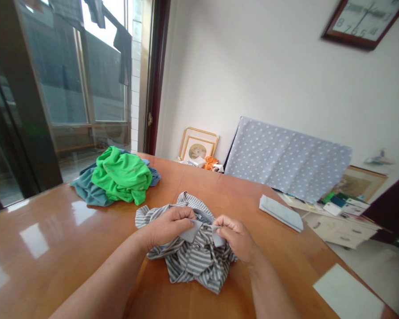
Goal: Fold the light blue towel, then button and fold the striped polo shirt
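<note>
— Pinching what, nearest?
— With the left hand (171,225) and the right hand (236,237), pinching the two collar flaps (191,233) of the striped shirt (197,262), crumpled on the table (83,250).
— Busy with which step?
— Probably with opening and straightening the collar. Next, seems to call for an even grip and a gentle spreading.
— And farther?
— To the right, a folded cloth (281,213); to the left, a green garment (123,173) upon blue-grey clothes (92,188); beyond the table, a polka-dot cloth (286,155).

The shirt (197,261) is striped grey and off-white, its collar (190,234) pale grey. Near the brown table's (96,252) far left corner, a bright green garment (123,173); near its right edge, a grey-blue cloth (281,213).
</note>
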Demonstrator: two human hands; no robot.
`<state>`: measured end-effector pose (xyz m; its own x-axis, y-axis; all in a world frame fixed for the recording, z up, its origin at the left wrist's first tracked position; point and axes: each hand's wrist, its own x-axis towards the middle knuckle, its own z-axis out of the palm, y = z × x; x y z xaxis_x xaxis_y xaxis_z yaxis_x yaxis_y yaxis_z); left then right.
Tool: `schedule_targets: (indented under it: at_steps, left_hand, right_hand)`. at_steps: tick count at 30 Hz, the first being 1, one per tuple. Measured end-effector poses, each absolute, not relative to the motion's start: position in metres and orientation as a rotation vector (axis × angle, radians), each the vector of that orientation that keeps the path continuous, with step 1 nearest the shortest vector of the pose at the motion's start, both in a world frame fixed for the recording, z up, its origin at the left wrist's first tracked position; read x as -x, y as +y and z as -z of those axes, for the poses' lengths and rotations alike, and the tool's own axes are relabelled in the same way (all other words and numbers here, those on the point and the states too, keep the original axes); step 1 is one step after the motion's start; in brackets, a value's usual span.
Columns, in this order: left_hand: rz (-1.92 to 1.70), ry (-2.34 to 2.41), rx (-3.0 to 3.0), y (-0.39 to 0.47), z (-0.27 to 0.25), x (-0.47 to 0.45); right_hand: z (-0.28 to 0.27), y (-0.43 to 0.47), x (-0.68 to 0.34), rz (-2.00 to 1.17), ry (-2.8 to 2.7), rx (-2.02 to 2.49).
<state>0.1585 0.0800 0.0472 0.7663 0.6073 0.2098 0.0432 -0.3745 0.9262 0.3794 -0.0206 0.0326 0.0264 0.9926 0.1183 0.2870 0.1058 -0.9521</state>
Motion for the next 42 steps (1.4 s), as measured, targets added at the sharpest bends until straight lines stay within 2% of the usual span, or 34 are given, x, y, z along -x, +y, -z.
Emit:
schedule_targets:
  at_steps: [15,21,27,32,38,40,42]
  left_hand:
    - [-0.603,0.464,-1.962,0.078,-0.047,-0.162]
    - [-0.826,0.538,-1.45,0.09,-0.047,-0.155]
    - [-0.963,0.545,-1.214,0.101,-0.045,-0.151]
    - [-1.015,0.549,-1.189,0.105,-0.043,-0.149]
    - [-1.072,0.581,-1.122,0.109,-0.048,-0.142]
    - [-1.068,0.6,-1.133,0.11,-0.047,-0.142]
    - [-1.081,0.636,-1.16,0.112,-0.044,-0.143]
  right_hand:
    - [-0.024,-0.013,-0.366,-0.304,-1.63,1.428]
    - [-0.024,-0.012,-0.371,-0.126,-1.461,1.341]
    - [-0.03,-0.02,-0.362,-0.358,-1.592,1.349]
    - [-0.027,-0.02,-0.355,-0.409,-1.754,1.474]
    - [-0.028,-0.02,-0.365,-1.017,-1.278,1.263]
    - [-0.026,-0.018,-0.368,-1.066,-1.193,1.2]
    - [-0.021,-0.014,-0.372,-0.974,-1.195,1.243]
